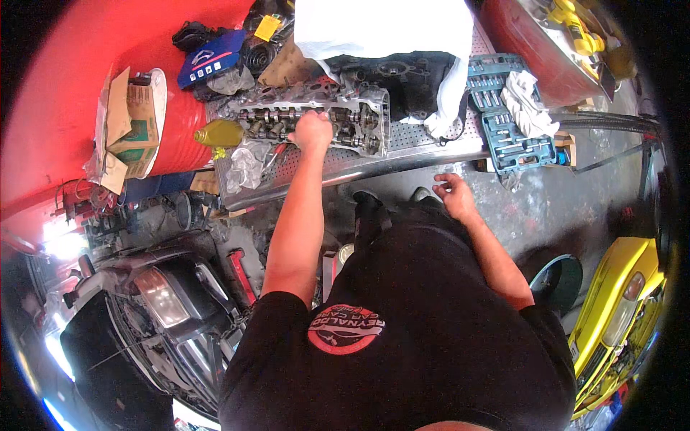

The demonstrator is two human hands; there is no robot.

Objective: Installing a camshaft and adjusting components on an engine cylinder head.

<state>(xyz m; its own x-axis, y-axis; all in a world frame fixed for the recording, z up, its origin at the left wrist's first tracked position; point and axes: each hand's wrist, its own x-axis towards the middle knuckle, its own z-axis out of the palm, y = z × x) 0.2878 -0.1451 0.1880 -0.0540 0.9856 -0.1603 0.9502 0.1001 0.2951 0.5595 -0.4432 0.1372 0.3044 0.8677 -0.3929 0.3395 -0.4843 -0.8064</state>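
My left hand (311, 133) is closed over the middle of a cylinder head (374, 129) with two camshafts lying along it. Whatever its fingers grip is hidden beneath them. The cylinder head rests on a perforated metal bench (420, 147). Just left of that hand, a red-handled tool (275, 153) lies by a crumpled clear plastic bag (245, 165). A yellow-green bottle (219, 134) is on its side at the head's left end. My right hand (458, 197) hangs in front of the bench edge, its fingers loosely bent and apart, holding nothing.
Behind the cylinder head, a white cloth (381, 29) partly covers a dark engine part (402, 79). An open teal socket set (507, 136) with a rag (528, 104) sits at right. A cardboard box (128, 129) stands left, by a red drum (183, 122). Cars (162, 302) flank me.
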